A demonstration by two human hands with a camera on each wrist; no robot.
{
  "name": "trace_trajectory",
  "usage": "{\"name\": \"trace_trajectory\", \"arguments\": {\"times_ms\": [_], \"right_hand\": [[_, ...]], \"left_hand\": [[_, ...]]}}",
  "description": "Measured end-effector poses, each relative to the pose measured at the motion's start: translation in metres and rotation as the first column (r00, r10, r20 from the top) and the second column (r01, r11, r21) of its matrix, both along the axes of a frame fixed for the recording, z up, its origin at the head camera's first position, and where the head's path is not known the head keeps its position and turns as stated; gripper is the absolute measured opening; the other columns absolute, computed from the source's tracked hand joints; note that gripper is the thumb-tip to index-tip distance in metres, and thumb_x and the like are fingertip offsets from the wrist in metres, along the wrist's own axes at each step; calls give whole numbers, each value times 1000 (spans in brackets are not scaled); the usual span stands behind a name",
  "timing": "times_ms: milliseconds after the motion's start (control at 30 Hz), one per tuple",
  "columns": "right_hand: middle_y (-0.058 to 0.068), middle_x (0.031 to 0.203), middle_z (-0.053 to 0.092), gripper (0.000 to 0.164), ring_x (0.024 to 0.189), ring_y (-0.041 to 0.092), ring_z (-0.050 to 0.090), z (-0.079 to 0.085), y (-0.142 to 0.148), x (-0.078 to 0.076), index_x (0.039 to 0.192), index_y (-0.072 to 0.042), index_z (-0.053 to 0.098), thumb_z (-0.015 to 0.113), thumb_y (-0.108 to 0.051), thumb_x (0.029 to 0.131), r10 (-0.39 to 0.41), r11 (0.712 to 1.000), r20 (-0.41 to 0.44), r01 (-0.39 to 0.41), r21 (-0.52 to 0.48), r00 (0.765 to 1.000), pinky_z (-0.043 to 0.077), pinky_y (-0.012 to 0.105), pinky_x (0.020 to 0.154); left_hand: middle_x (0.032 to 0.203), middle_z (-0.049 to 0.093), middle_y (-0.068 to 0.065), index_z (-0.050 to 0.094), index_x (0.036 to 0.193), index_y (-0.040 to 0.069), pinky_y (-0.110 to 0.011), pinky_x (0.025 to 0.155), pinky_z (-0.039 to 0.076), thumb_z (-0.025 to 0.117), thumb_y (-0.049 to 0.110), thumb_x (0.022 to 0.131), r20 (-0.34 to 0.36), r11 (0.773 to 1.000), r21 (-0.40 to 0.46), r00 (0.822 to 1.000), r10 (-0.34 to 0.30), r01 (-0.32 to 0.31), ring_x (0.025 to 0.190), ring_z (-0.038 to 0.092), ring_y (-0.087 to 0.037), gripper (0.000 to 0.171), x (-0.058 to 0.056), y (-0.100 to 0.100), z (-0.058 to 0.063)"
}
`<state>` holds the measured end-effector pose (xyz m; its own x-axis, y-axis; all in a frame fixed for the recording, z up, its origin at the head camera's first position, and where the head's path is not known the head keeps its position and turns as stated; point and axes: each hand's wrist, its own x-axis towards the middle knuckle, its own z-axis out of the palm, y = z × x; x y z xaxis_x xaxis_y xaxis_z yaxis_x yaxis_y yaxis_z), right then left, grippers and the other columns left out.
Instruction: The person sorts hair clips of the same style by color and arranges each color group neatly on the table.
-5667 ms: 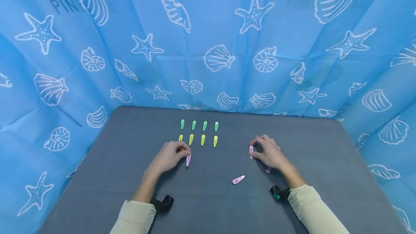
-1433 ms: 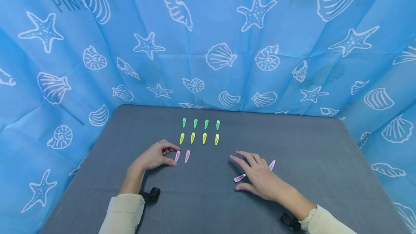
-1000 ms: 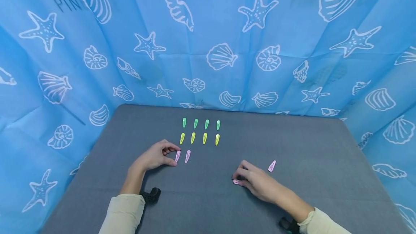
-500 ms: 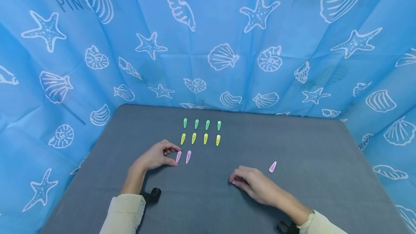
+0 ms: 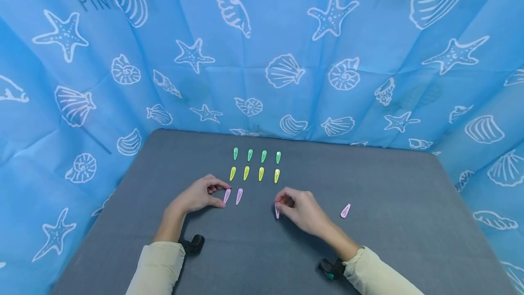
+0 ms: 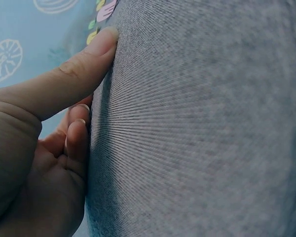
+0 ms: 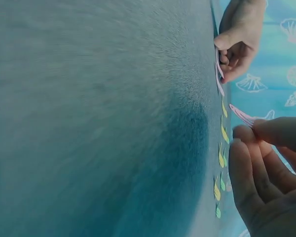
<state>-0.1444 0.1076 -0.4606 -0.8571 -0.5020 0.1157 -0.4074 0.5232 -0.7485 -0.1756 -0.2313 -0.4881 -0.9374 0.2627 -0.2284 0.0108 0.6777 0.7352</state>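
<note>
My left hand point(image 5: 198, 195) rests low over the table, thumb and index finger at the two ends of a pink snap hair clip point(image 5: 227, 195). Just right of it lies a second pink hair clip point(image 5: 239, 196). Between thumb and fingertips, my right hand point(image 5: 304, 212) pinches a third pink hair clip point(image 5: 277, 213), held further right of that pair. The right wrist view shows this clip point(image 7: 241, 115) jutting out from the fingers, raised off the table. In the left wrist view the left thumb point(image 6: 96, 52) reaches the cloth, its clip hidden there.
Several yellow hair clips point(image 5: 246, 173) form a row behind the pink ones, with a row of several green hair clips point(image 5: 250, 155) behind those. One more pink clip point(image 5: 345, 211) lies apart at right. A blue shell-print curtain point(image 5: 286, 72) hangs behind the grey table point(image 5: 229, 258).
The left hand's clip was laid down and the hand shifted left to another clip, then stayed. My right hand picked up a loose pink clip and carried it left.
</note>
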Motion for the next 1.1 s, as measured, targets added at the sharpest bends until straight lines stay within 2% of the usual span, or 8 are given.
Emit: {"name": "trace_trajectory", "arguments": {"times_ms": [200,700,800,967,1100], "right_hand": [[-6,83,68,7,72,5,57,-6,-19,-12,99,-14,73,75,-12,93,-50,998,22,50,-25,999,48,20,65],[-5,77,65,4,68,7,55,-7,-63,-27,95,-10,72,74,-13,94,-103,993,45,100,65,994,44,22,63],[-4,77,64,4,68,7,54,-10,-66,-29,96,-9,72,73,-12,94,-103,991,46,98,94,994,42,23,62],[-1,82,60,6,72,9,51,-16,-71,-33,94,-11,71,76,-13,92,-106,975,-9,106,196,994,40,26,65],[0,85,58,6,75,11,51,-17,-71,-33,97,-12,71,74,-16,94,-105,962,-29,109,249,994,41,30,67]], "left_hand": [[107,56,-1,76,115,31,-35,83,41,90,28,77,14,1000,1,1000,4,-4,98,49,-19,40,0,-1,-3],[108,56,-1,76,115,34,-34,84,41,90,31,78,19,1000,-16,1000,17,-17,100,50,-19,40,-1,0,-4],[108,56,-1,76,115,34,-34,83,41,90,30,78,13,1000,-12,1000,10,-10,99,49,-19,40,-1,0,-3],[107,57,-1,76,114,33,-34,83,41,90,29,78,1,1000,-13,1000,0,0,99,50,-19,39,-1,-1,-2],[107,57,-1,77,114,32,-34,83,41,90,28,77,-2,1000,-13,1000,8,-8,98,50,-19,39,-1,2,-2]]}}
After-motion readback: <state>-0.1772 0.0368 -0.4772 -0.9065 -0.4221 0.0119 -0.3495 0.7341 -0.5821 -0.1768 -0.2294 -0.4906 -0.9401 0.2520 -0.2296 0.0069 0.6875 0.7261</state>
